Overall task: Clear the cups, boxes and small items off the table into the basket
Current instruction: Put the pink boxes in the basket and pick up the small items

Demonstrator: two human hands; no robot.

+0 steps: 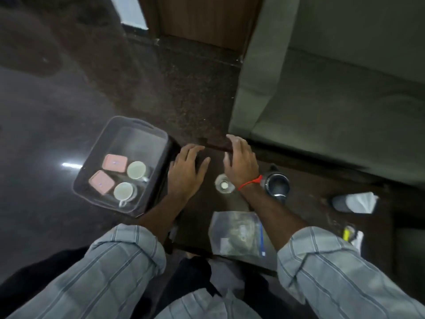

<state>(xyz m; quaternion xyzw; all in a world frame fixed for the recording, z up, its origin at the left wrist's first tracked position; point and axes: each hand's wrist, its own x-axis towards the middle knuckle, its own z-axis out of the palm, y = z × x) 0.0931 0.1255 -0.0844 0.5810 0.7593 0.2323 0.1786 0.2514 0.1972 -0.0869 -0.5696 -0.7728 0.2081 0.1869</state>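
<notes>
A dark plastic basket [161,143] stands on the floor left of the table. It holds two pink boxes [114,162] [101,182] and two white cups [136,170] [123,191]. My left hand [187,172] hovers flat over the dark table [197,226] beside the basket, fingers apart and holding nothing. My right hand [241,162] lies with its fingers over the right end of a dark brown object [215,145] at the table's far edge; the grip is blurred. A small clear glass [223,185] stands just left of my right wrist.
A dark metal tumbler [277,184] stands right of my wrist. A clear zip bag [236,233] lies at the table's near edge. A white crumpled item [355,202] and a yellow item [348,233] lie far right. A grey sofa [322,100] borders the table.
</notes>
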